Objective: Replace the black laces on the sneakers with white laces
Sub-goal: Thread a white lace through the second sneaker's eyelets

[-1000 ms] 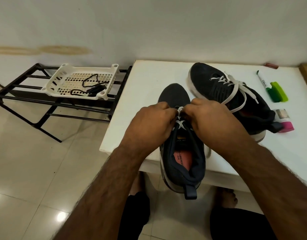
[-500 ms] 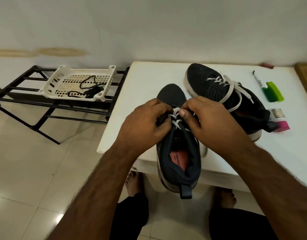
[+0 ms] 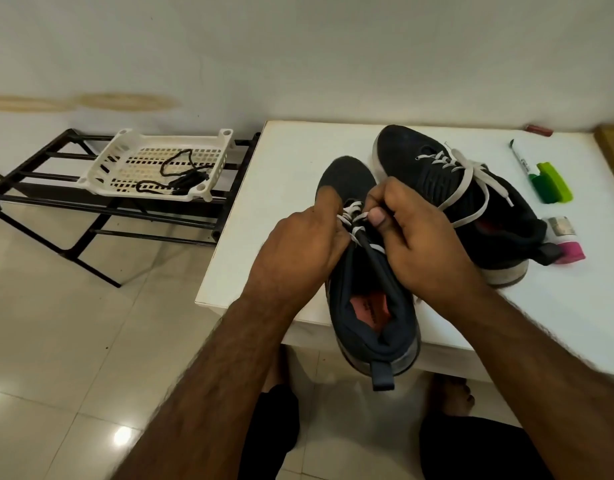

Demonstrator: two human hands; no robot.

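On the white worktop a dark sneaker lies toe toward twelve o'clock, its heel hanging past the near edge at six. The left hand closes on the shoe's left side, its grip narrow, fingertips pinched on the white lace at the upper eyelets. The right hand comes in from four o'clock, thumb and fingers likewise pinched tight on the same lace, just beside the left; the two grips almost touch over the tongue. At one o'clock from this shoe sits the second sneaker, already threaded with a white lace whose loose ends trail over its side. Farther toward three o'clock lie a green marker, a green block and a small pink-capped item. Off the worktop at ten o'clock, a black rack carries a white basket holding the black laces.
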